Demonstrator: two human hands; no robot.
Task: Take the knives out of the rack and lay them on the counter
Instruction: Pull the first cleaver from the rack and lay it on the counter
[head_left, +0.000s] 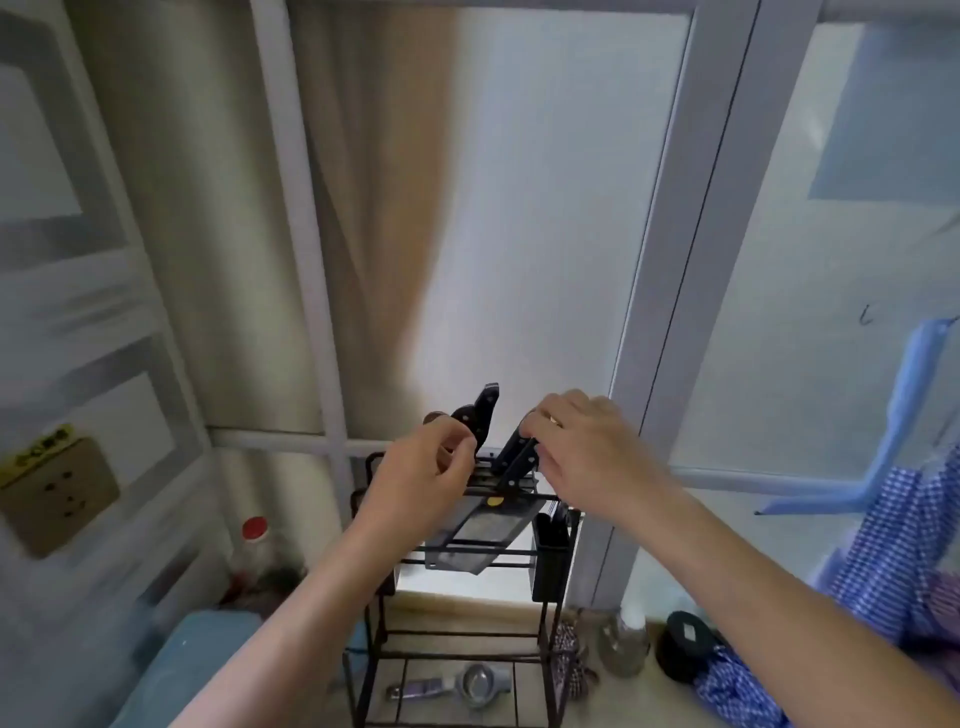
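A black wire knife rack (545, 629) stands on the counter by the window. Several knives with black riveted handles stick up from its top slots, and their broad blades (475, 538) hang inside the frame. My left hand (421, 473) has its fingers curled around the handles on the left (484, 410). My right hand (582, 447) closes on the slanted black handle on the right (514, 457). Both blades still sit in the slots.
A black utensil cup (551, 564) hangs on the rack's right side. A metal strainer (475, 683) lies under the rack. A red-capped bottle (252, 545) stands left, jars (623, 644) and blue checked cloth (883, 561) right. A wall socket (57, 493) is far left.
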